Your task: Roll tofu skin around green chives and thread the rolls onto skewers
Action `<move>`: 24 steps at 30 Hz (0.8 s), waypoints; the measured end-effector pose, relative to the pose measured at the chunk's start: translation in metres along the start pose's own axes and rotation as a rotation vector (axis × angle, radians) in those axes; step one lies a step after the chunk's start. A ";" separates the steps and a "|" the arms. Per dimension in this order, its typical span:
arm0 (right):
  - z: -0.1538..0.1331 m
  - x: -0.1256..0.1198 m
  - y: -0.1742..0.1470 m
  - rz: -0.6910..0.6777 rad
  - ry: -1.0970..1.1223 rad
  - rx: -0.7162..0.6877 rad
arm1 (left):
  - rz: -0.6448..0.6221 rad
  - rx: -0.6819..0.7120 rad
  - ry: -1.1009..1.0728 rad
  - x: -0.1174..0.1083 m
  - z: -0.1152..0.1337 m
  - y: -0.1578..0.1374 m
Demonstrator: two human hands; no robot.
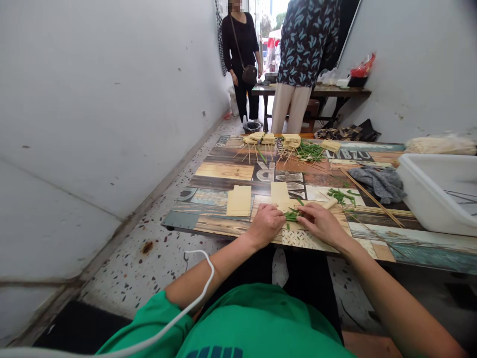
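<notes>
My left hand (266,221) is closed, its fingertips curled against a small bunch of chopped green leaves (291,216) near the table's front edge. From the other side, my right hand (319,222) pinches the same greens between thumb and fingers. Under them lies a pale yellow sheet, partly hidden by both hands; it looks like tofu skin. Another such sheet (279,192) is just beyond my left hand, and a small stack of sheets (239,201) sits to its left. A pale rolled piece (330,203) shows beside my right knuckles, near loose greens (342,195).
Skewered pale rolls (291,141) and a heap of greens (310,150) lie at the table's far edge. On the right are a grey cloth (380,183), long thin sticks (372,199) and a white plastic tub (428,199). Two people stand beyond, by another table (346,92).
</notes>
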State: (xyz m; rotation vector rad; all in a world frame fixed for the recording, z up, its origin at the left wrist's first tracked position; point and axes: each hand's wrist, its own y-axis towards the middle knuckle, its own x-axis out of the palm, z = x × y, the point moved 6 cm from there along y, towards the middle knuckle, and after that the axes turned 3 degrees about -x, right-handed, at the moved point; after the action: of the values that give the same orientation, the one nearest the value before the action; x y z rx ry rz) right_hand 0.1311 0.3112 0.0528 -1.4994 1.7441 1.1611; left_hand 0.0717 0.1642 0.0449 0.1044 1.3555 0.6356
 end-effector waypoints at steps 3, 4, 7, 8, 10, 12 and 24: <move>0.003 0.006 0.004 0.006 -0.068 0.067 | 0.023 0.006 -0.007 -0.001 0.000 0.000; 0.003 0.008 0.005 0.003 -0.079 0.076 | 0.027 0.008 -0.011 -0.001 0.001 0.000; 0.005 0.012 0.010 -0.004 -0.047 0.069 | 0.031 0.008 -0.017 0.000 0.000 0.000; 0.005 0.012 0.011 -0.003 -0.019 0.060 | 0.032 0.006 -0.015 0.000 0.000 0.001; 0.004 0.012 0.013 0.002 0.035 0.031 | 0.032 0.006 -0.009 0.001 0.001 0.001; 0.002 0.012 0.015 0.001 0.057 -0.011 | 0.029 0.010 -0.003 0.003 0.001 0.002; -0.032 -0.023 -0.014 0.302 -0.030 -0.163 | 0.300 0.049 -0.284 -0.055 0.011 -0.026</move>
State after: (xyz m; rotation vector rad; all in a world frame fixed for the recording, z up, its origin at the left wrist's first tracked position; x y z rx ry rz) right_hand 0.1531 0.2945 0.0837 -1.3301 1.9427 1.5010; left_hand 0.0873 0.1192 0.0842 0.4287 1.0886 0.8059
